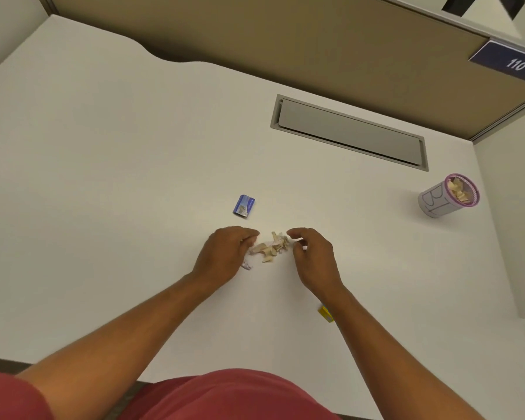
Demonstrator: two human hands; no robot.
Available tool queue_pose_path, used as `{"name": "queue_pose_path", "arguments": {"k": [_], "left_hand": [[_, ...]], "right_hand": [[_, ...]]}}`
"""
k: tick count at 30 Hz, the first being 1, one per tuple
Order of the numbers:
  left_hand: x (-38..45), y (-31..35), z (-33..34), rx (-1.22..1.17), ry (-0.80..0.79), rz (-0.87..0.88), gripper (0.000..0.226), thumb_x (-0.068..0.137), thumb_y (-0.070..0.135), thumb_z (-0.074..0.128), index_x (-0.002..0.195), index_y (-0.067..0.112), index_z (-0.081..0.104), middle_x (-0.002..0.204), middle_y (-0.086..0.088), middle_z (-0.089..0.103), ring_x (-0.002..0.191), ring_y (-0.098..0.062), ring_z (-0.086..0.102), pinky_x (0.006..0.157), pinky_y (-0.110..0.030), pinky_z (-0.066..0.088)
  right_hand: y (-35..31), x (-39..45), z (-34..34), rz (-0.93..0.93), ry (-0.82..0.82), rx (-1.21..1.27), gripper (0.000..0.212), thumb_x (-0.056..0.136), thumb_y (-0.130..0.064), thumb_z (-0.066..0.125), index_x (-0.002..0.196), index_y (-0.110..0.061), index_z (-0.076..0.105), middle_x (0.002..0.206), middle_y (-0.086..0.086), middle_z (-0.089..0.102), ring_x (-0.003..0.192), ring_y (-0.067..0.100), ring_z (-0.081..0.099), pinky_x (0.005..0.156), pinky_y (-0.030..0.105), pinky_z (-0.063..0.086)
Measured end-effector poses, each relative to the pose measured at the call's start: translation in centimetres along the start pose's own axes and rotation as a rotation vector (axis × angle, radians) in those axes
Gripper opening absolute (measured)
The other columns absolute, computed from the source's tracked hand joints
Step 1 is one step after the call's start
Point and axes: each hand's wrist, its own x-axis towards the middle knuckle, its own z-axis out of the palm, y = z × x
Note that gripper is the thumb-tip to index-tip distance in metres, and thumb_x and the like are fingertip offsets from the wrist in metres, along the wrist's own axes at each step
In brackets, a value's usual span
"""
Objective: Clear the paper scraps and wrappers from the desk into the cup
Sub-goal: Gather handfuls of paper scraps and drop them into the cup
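A small heap of beige and white paper scraps (271, 247) lies on the white desk (118, 147), between my two hands. My left hand (224, 253) curls in from the left against the heap, and a crumpled white scrap (246, 265) sticks out under its palm. My right hand (314, 256) curls in from the right, thumb and fingers pinching a small white bit at the heap's edge. A blue wrapper (244, 205) lies just beyond my left hand. A yellow wrapper (326, 313) shows partly beside my right forearm. The grey cup (434, 201) with a pink rim stands far right and holds scraps.
A grey recessed cable flap (349, 131) is set into the desk behind the hands. A tan partition (285, 40) runs along the back, with a blue "110" label (509, 62) at its right. The desk's near edge is at my red shirt (224, 395).
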Motion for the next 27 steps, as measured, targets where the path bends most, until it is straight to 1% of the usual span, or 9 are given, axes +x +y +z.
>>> {"name": "queue_pose_path", "arguments": {"k": [3, 5, 7, 9, 12, 17, 19, 23, 27], "left_hand": [[-0.3, -1.6, -1.1, 0.165, 0.136, 0.037, 0.022, 0.104, 0.016, 0.062, 0.119, 0.013, 0.078, 0.115, -0.005, 0.079, 0.109, -0.032, 0.069, 0.093, -0.043, 0.052], [-1.0, -3.2, -1.3, 0.319, 0.197, 0.107, 0.021, 0.101, 0.015, 0.067, 0.120, 0.012, 0.076, 0.123, -0.008, 0.075, 0.118, -0.038, 0.067, 0.097, -0.049, 0.050], [-1.7, -4.7, -1.1, 0.406, 0.173, 0.125, 0.036, 0.104, 0.024, 0.064, 0.138, 0.014, 0.067, 0.150, -0.012, 0.060, 0.142, -0.040, 0.053, 0.116, -0.058, 0.040], [-2.4, -5.8, -0.5, 0.482, 0.094, 0.107, 0.050, 0.110, 0.039, 0.045, 0.157, 0.022, 0.047, 0.170, -0.007, 0.036, 0.159, -0.036, 0.028, 0.128, -0.060, 0.021], [-2.6, -6.8, 0.3, 0.560, 0.066, 0.103, 0.058, 0.110, 0.047, 0.026, 0.165, 0.029, 0.031, 0.175, -0.002, 0.023, 0.163, -0.032, 0.016, 0.131, -0.057, 0.012], [-2.4, -7.5, 0.8, 0.613, 0.098, 0.110, 0.057, 0.111, 0.049, 0.024, 0.166, 0.032, 0.025, 0.176, 0.001, 0.019, 0.163, -0.031, 0.014, 0.132, -0.056, 0.009], [-2.4, -7.5, 0.8, 0.619, 0.107, 0.116, 0.057, 0.111, 0.048, 0.024, 0.166, 0.032, 0.025, 0.176, 0.001, 0.020, 0.163, -0.031, 0.014, 0.132, -0.056, 0.010], [-2.3, -7.5, 0.9, 0.626, 0.113, 0.121, 0.058, 0.111, 0.049, 0.023, 0.166, 0.031, 0.026, 0.176, 0.000, 0.020, 0.163, -0.031, 0.014, 0.132, -0.057, 0.010], [-2.3, -7.7, 1.0, 0.636, 0.114, 0.128, 0.058, 0.111, 0.049, 0.021, 0.166, 0.030, 0.026, 0.176, -0.002, 0.021, 0.163, -0.032, 0.014, 0.131, -0.057, 0.011]], "right_hand": [[-0.4, -0.6, 0.8, -0.080, -0.049, -0.077, 0.035, 0.098, -0.024, 0.062, 0.132, -0.015, 0.059, 0.131, 0.002, 0.058, 0.117, 0.023, 0.057, 0.103, 0.041, 0.048], [-1.0, -1.1, 1.9, -0.065, -0.110, -0.194, 0.068, 0.091, -0.055, 0.063, 0.146, -0.020, 0.044, 0.145, 0.002, 0.044, 0.130, 0.026, 0.044, 0.106, 0.039, 0.043], [-1.8, -1.4, 3.2, -0.047, -0.129, -0.350, 0.098, 0.077, -0.081, 0.057, 0.154, -0.028, 0.030, 0.154, 0.000, 0.033, 0.133, 0.027, 0.035, 0.108, 0.039, 0.040], [-2.5, -1.7, 4.5, -0.076, -0.131, -0.488, 0.109, 0.068, -0.091, 0.051, 0.157, -0.033, 0.025, 0.158, 0.001, 0.029, 0.133, 0.028, 0.034, 0.108, 0.040, 0.040], [-2.9, -2.0, 5.9, -0.145, -0.126, -0.538, 0.094, 0.073, -0.083, 0.056, 0.152, -0.035, 0.036, 0.155, 0.005, 0.032, 0.132, 0.030, 0.037, 0.108, 0.040, 0.039], [-2.5, -1.7, 5.9, -0.231, -0.064, -0.399, 0.043, 0.092, -0.042, 0.066, 0.132, -0.027, 0.062, 0.143, 0.000, 0.050, 0.124, 0.026, 0.046, 0.097, 0.043, 0.051], [-2.3, -1.4, 5.2, -0.204, -0.083, -0.335, 0.047, 0.092, -0.041, 0.069, 0.136, -0.031, 0.059, 0.147, -0.005, 0.047, 0.129, 0.021, 0.042, 0.098, 0.041, 0.051], [-2.4, -1.3, 4.0, -0.187, -0.152, -0.385, 0.077, 0.083, -0.052, 0.075, 0.150, -0.047, 0.036, 0.161, -0.007, 0.027, 0.141, 0.019, 0.028, 0.097, 0.037, 0.051], [-2.5, -2.3, 4.8, -0.307, -0.314, -0.634, 0.067, 0.102, -0.034, 0.055, 0.158, -0.047, 0.020, 0.171, 0.002, 0.009, 0.150, 0.035, 0.019, 0.114, 0.044, 0.041]]}}
